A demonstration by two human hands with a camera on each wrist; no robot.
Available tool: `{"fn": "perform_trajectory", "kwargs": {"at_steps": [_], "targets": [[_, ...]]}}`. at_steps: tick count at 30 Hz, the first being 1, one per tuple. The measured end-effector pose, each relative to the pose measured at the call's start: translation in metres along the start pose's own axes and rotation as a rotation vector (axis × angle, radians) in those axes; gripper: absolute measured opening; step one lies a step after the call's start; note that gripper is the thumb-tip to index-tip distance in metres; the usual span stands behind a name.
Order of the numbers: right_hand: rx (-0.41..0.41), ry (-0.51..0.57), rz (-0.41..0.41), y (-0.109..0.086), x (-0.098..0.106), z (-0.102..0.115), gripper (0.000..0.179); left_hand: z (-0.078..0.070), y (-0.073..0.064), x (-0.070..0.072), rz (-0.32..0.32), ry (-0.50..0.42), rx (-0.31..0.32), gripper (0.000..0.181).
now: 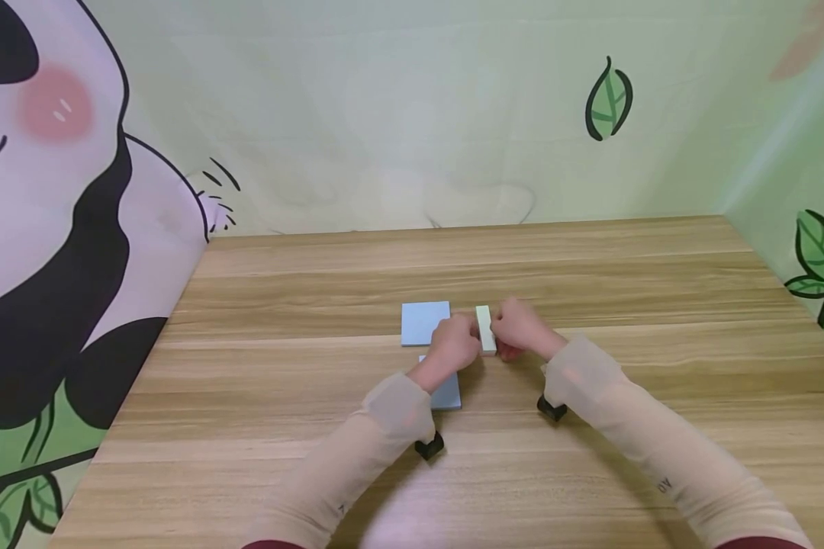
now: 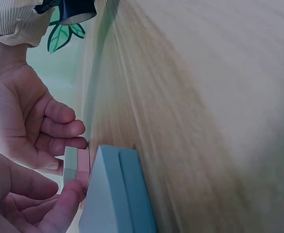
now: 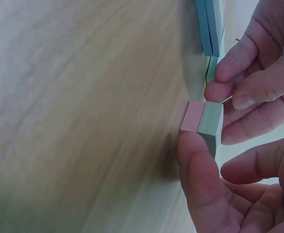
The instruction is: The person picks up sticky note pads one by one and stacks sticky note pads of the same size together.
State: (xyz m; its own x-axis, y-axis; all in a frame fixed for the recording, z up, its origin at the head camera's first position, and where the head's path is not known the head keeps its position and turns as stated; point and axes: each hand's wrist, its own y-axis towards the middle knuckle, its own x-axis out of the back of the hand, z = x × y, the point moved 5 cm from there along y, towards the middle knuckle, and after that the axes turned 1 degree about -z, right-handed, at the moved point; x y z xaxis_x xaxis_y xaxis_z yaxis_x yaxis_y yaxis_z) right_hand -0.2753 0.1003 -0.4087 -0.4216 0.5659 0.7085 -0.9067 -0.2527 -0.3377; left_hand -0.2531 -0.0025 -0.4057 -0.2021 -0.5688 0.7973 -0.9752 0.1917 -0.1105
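A narrow pale green block lies flat on top of a pink block of about the same size. My left hand is at the stack's left side, its fingertips on the two blocks. From the right side my right hand holds the stack with bent fingers. The curled fingers of both hands hide parts of the stack's sides. Left of the blocks lies a light blue square pad. Nearer me lies a second blue square pad, partly under my left wrist; it shows two layers in the left wrist view.
Everything lies on a wood-grain table. Behind it hangs a pale green backdrop with a cartoon panda and leaves. Small black devices hang under both wrists.
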Motion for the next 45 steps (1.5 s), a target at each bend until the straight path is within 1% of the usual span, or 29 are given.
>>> {"fn": "perform_trajectory", "kwargs": {"at_steps": [6, 11, 13, 18, 21, 24, 28, 31, 35, 41, 45], "targets": [[-0.002, 0.009, 0.013, -0.001, -0.003, 0.000, 0.026, 0.000, -0.001, -0.001, 0.001, 0.030, -0.004, 0.013], [-0.004, 0.023, 0.014, -0.001, -0.003, -0.001, 0.025, 0.001, 0.000, -0.001, 0.005, 0.010, -0.002, 0.013], [0.020, 0.014, 0.012, -0.002, -0.003, -0.001, 0.025, 0.001, -0.001, -0.001, 0.007, 0.000, -0.007, 0.014], [0.065, -0.026, 0.025, -0.008, -0.003, -0.001, 0.026, 0.001, -0.004, -0.001, 0.011, -0.018, -0.032, 0.015], [0.061, -0.052, 0.053, -0.015, -0.004, -0.002, 0.023, 0.001, -0.005, 0.000, 0.006, -0.022, -0.044, 0.015], [0.087, -0.120, 0.062, -0.020, -0.005, -0.001, 0.022, 0.001, -0.006, 0.000, 0.007, -0.023, -0.047, 0.014], [0.165, -0.240, 0.022, -0.024, -0.006, 0.003, 0.023, 0.002, -0.006, -0.001, 0.029, -0.020, -0.043, 0.012], [0.213, -0.286, -0.007, -0.025, -0.006, 0.006, 0.023, 0.002, -0.006, -0.002, 0.045, -0.018, -0.036, 0.012], [0.234, -0.305, -0.025, -0.026, -0.007, 0.008, 0.023, 0.002, -0.007, -0.002, 0.048, -0.021, -0.032, 0.013], [0.258, -0.355, -0.073, -0.025, -0.006, 0.008, 0.023, 0.000, -0.008, -0.001, 0.029, -0.006, -0.046, 0.014], [0.276, -0.377, -0.093, -0.025, -0.006, 0.009, 0.020, -0.001, -0.009, -0.001, 0.019, 0.008, -0.051, 0.017]]}}
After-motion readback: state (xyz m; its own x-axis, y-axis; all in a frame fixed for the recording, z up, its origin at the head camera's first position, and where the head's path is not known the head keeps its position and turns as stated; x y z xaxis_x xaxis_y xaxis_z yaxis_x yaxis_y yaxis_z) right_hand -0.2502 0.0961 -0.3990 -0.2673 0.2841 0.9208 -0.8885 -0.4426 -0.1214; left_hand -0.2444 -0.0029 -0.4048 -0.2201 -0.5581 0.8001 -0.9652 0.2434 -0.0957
